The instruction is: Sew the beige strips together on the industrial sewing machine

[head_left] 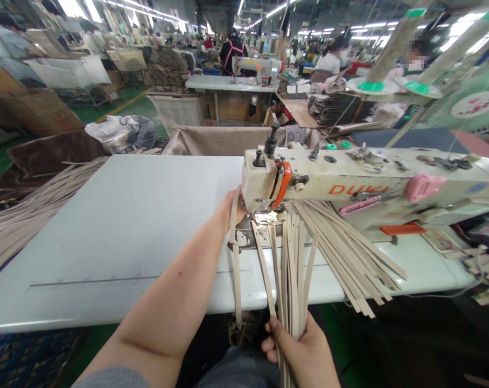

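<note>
A white sewing machine (349,180) stands on a pale grey table (119,231). My left hand (230,207) reaches to the left side of the machine's head, by the needle area, with a beige strap (236,269) draped over it; its fingers are hidden behind the machine. My right hand (299,350) is below the table's front edge, closed round a bunch of beige straps (291,269) that hang down from under the needle. More beige straps (345,253) fan out on the table to the right under the machine arm.
A heap of beige straps (30,205) lies off the table's left edge. A fabric-lined bin (220,140) stands behind the table. Thread cones and a fan are at the right. Other workers sit at sewing machines (256,67) far behind.
</note>
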A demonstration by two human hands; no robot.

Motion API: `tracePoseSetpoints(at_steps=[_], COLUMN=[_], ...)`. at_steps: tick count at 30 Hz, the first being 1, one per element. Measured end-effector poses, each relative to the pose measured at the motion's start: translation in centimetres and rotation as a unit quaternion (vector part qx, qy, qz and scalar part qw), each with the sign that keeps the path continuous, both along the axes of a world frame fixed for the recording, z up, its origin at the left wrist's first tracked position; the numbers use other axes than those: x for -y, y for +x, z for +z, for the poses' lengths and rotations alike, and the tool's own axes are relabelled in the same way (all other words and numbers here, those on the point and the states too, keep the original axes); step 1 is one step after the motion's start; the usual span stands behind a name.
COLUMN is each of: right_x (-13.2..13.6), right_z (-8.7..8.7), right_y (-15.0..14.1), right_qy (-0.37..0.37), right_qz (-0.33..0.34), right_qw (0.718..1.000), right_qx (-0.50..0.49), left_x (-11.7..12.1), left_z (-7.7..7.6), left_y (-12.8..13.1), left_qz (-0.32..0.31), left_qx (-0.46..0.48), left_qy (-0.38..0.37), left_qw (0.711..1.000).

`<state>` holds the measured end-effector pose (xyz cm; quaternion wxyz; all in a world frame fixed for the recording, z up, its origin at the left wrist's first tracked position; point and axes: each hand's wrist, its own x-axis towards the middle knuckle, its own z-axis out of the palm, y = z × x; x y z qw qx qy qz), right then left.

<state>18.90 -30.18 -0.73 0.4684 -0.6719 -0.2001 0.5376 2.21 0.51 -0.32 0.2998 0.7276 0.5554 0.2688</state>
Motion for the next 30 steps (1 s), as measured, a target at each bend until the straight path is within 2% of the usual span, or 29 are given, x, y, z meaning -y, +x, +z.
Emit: tracePoseSetpoints(at_steps=[9,16,26,30], right_x=[-0.6,-0.9,-1.3,-1.5], right_z=[1.3,2.0,2.2,1.9], right_y=[-0.7,-0.6,-1.3,-1.4], right_qy=[-0.02,-0.028,-0.011,-0.013], right_qz=[0.031,0.06,0.028,0.024], right_qw=[0.996,0.987,0.994,0.996], right_qx=[0.08,0.145,0.107,0.087], left_x=[0.5,0.7,0.9,0.6], left_z=[0.0,0.4,0.2,0.0], left_y=[0.4,0.6,0.4,0.5], left_qz=[0.039,0.041,0.04,0.046], left_qx=[0.023,-0.042,-0.025,-0.048], left_qy=[0.015,0.034,0.034,0.039], left_qw=[0.999,0.998,0.998,0.997])
